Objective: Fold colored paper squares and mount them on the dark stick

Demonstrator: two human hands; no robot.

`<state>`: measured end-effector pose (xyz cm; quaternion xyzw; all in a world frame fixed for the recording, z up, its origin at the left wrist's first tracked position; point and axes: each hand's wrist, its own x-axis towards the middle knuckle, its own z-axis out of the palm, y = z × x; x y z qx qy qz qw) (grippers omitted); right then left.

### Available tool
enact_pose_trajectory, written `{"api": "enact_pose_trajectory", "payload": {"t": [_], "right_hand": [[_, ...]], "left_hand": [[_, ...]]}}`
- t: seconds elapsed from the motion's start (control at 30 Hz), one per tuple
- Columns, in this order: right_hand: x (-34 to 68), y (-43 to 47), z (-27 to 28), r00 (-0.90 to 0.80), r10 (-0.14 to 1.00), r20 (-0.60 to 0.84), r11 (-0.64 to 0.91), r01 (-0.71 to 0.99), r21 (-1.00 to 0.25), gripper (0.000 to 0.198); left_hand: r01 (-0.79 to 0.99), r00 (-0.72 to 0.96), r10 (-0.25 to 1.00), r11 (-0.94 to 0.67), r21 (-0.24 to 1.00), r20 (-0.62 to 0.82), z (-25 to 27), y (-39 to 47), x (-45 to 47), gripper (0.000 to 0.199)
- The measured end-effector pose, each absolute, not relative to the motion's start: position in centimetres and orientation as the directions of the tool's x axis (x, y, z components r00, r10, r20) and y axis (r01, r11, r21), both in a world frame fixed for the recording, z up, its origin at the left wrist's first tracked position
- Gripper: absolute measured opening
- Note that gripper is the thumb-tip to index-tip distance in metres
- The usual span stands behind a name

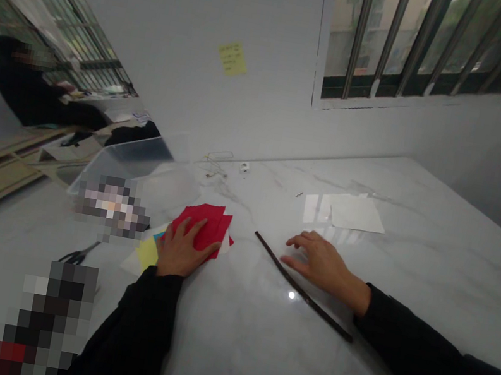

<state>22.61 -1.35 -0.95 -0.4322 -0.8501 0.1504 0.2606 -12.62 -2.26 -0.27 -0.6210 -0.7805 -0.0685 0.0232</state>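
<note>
My left hand (184,249) lies with spread fingers on a small pile of red paper (212,219) at the middle of the table. Under the red sheets, yellow paper (148,253) and a bit of blue stick out to the left. My right hand (315,259) hovers or rests just right of a thin dark strip (284,272), its thumb and fingers apart with nothing between them. The strip lies slantwise on the marble-patterned table, slightly bent. I cannot tell whether the right hand touches the tabletop.
White paper (356,213) lies at the back right. A small white cube (245,167) and thin wire (218,166) are near the wall. To the left are scissors (76,255), a clear plastic box (128,157) and blurred-out items. A person (31,87) sits beyond, far left.
</note>
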Motion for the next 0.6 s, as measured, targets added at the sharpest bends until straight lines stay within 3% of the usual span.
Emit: {"api": "enact_pose_trajectory", "payload": {"t": [0.07, 0.17, 0.3, 0.43, 0.6], "right_hand": [[24.9, 0.6, -1.5, -0.373, 0.832, 0.410, 0.536, 0.733, -0.420, 0.038], [29.1, 3.9, -3.2, -0.183, 0.869, 0.459, 0.358, 0.873, -0.330, 0.059], [32.6, 6.4, -5.3, -0.213, 0.917, 0.338, 0.317, 0.902, -0.292, 0.049], [32.3, 6.5, -5.7, -0.206, 0.921, 0.331, 0.314, 0.896, -0.316, 0.036], [31.0, 6.2, -5.2, -0.186, 0.922, 0.339, 0.316, 0.870, -0.380, 0.040]], "left_hand": [[0.931, -0.363, 0.930, 0.358, 0.074, 0.064, 0.1, -2.9, -13.1, 0.086], [0.905, -0.420, 0.907, 0.420, 0.073, -0.014, 0.4, -3.1, -13.3, 0.085], [0.908, -0.417, 0.908, 0.414, 0.066, 0.041, 0.5, -2.8, -13.6, 0.078], [0.903, -0.430, 0.896, 0.424, 0.072, 0.111, 0.5, -2.8, -14.6, 0.070], [0.915, -0.393, 0.912, 0.375, 0.150, 0.117, 0.5, -3.4, -15.8, 0.071]]}}
